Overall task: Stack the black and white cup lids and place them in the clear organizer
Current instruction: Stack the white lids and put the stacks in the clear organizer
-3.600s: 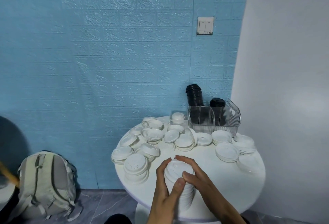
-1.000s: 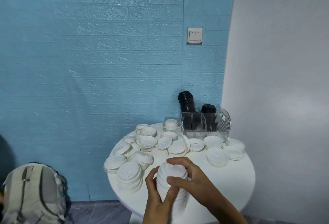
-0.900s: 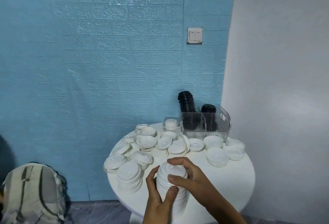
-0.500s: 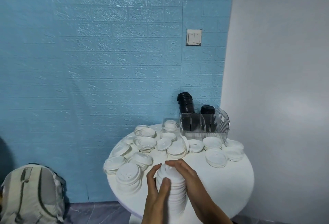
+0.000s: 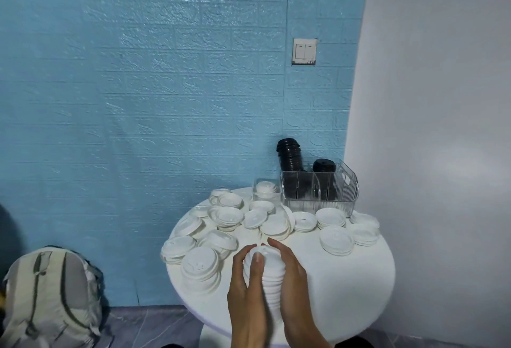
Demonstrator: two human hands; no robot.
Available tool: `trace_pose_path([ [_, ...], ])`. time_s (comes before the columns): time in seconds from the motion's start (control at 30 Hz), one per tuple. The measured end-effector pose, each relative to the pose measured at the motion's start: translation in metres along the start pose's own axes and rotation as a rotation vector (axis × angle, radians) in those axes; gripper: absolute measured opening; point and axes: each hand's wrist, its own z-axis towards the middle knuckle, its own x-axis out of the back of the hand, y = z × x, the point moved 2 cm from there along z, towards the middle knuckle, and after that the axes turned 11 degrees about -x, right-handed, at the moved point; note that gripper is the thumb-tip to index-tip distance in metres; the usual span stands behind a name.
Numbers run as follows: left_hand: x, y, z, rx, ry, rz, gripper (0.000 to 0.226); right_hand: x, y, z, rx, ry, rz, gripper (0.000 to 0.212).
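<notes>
Both hands [image 5: 272, 289] wrap white lid stack [image 5: 267, 278], hiding its base.

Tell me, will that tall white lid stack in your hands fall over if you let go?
Probably wobbly: the white lid stack is tall and narrow, with the left hand and right hand steadying it. Likely light, since lids look thin.

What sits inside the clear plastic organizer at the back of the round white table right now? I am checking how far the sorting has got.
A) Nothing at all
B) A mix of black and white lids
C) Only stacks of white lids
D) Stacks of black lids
D: the clear plastic organizer holds only stacks of black lids, while the tall stack of white lids is held between the left hand and right hand.
</notes>
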Motion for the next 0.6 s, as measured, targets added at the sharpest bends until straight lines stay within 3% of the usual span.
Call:
trace_pose_path([
  [0.13,0.001,-0.003,0.000,0.024,0.043,0.055,0.053,0.001,0.008,-0.003,-0.113,0.002,0.096,0.033],
  [0.43,0.002,-0.009,0.003,0.034,0.057,0.056,0.027,0.003,0.006,-0.002,-0.029,-0.062,0.083,0.034],
  [0.6,0.001,-0.011,0.002,0.041,0.073,0.066,0.046,0.003,0.009,-0.002,-0.074,-0.060,0.100,0.034],
])
